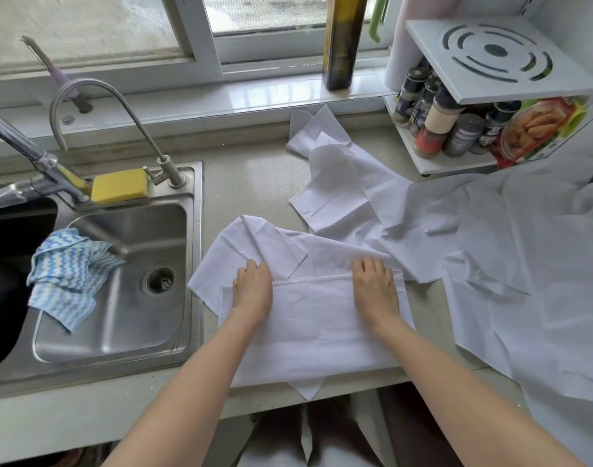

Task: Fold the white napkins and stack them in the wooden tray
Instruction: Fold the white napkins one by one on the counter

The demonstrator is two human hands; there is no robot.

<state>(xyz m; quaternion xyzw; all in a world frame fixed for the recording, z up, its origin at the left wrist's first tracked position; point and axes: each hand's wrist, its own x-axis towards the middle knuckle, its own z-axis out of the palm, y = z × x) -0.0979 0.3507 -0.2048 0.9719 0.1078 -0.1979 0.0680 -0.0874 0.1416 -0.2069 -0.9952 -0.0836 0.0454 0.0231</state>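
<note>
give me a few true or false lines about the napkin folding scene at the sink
1. Both hands, left hand and right hand, rest on the napkin on the counter. True.
2. A wooden tray sits beside the napkin. False: no tray is in view.
3. A yellow sponge lies on the sink rim. True.
4. The blue striped cloth lies on the windowsill. False: it hangs over the sink's left edge.
5. More white napkins lie unfolded behind the hands. True.

A home kitchen: steel sink (120,298), faucet (96,106), spice rack (456,129) by a window.
</note>
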